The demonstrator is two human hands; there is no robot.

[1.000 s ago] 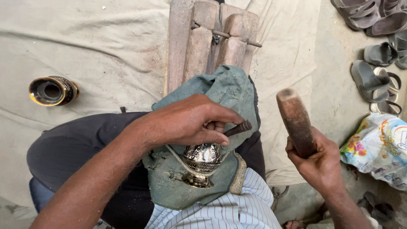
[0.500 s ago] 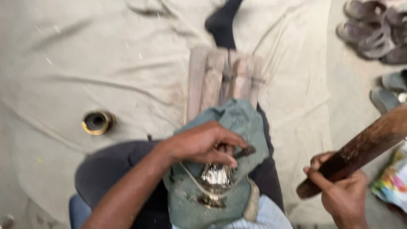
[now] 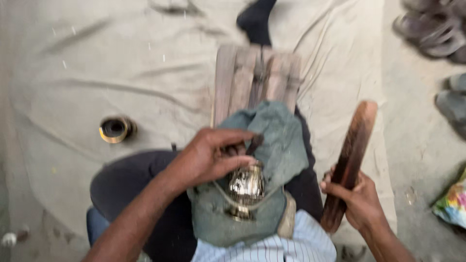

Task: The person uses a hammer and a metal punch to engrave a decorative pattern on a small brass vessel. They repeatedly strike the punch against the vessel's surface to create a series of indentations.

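Observation:
My left hand (image 3: 213,157) presses a thin dark tool (image 3: 253,143) against a shiny metal vessel (image 3: 246,183). The vessel rests in a green cloth (image 3: 281,140) on my lap, over a wooden block (image 3: 242,82). To the right of the vessel, my right hand (image 3: 357,201) grips a long brown wooden mallet (image 3: 353,150), raised and pointing away from me. The picture is blurred by motion.
A small round brass-rimmed pot (image 3: 115,129) stands on the pale ground cloth (image 3: 97,73) to the left. Sandals (image 3: 432,34) lie at the upper right. A colourful plastic bag (image 3: 452,201) sits at the right edge. A dark foot (image 3: 255,19) lies beyond the block.
The mallet has swung from upright, out to the right, then back up closer to the vessel. The view has shifted and blurred. My left hand stays on the tool and vessel.

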